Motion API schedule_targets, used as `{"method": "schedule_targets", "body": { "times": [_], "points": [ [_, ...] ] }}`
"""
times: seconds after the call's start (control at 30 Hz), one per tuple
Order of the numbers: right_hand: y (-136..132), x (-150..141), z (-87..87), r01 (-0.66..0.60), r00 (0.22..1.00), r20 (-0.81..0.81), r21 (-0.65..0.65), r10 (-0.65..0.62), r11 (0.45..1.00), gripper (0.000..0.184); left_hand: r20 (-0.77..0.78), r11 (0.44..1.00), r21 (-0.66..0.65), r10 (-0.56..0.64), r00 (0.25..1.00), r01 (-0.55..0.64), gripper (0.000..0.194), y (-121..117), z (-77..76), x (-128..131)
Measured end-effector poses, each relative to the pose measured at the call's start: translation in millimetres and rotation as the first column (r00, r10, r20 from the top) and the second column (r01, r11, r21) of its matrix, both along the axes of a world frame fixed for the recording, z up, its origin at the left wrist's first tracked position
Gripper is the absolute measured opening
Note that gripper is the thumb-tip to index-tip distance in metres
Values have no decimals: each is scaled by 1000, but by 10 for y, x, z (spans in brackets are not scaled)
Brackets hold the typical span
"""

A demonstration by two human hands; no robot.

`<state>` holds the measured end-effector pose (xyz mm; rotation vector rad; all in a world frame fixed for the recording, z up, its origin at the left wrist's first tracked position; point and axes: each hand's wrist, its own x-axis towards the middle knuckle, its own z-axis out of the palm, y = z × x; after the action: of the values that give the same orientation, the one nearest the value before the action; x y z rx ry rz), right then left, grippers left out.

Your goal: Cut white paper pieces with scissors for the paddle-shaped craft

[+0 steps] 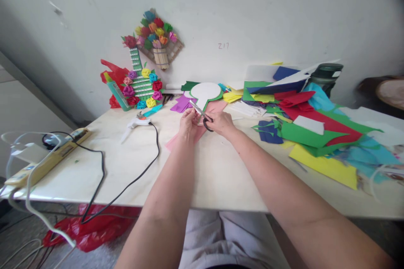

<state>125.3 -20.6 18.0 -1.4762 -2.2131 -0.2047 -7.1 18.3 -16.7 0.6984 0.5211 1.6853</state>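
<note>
My right hand [223,123] is closed around the black handles of a pair of scissors [207,123], whose blades point up and to the left. Just left of it, my left hand [188,122] has its fingers pinched together by the blades. What it holds is too small and blurred to name. Under and beside my hands lies pink paper [173,142]. Right beyond the scissors is a round white cutout [206,91] with a green border and a narrow stem. Purple paper [182,104] lies at its left.
A white glue gun [139,123] with a black cord lies left, near a power strip [50,157]. Behind stand a paper-flower guitar [142,86] and a green glue bottle [118,94]. Coloured paper scraps [315,134] cover the right side, before a dark bottle [326,76].
</note>
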Motion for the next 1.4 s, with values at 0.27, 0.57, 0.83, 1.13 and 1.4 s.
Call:
{"method": "schedule_targets", "body": {
  "times": [0.27,0.57,0.83,1.13,1.4],
  "points": [
    [15,6,-11,-10,999,33,-1,10,1000,31,-2,1000,11,-17,1000,17,7,-14,18,-17],
    [59,2,-56,-24,998,66,3,24,1000,29,23,999,19,-51,998,50,17,-13,13,-20],
    [82,-8,-76,-24,998,61,-18,25,1000,29,10,999,-30,-21,1000,21,17,4,-1,-16],
    [83,6,-105,-52,971,-239,-97,27,994,25,-12,999,-20,-37,999,37,14,36,-26,-34],
    [207,-53,-137,-396,357,-933,-201,-52,896,29,-116,993,29,-109,987,113,17,-65,32,24]
  ]
}}
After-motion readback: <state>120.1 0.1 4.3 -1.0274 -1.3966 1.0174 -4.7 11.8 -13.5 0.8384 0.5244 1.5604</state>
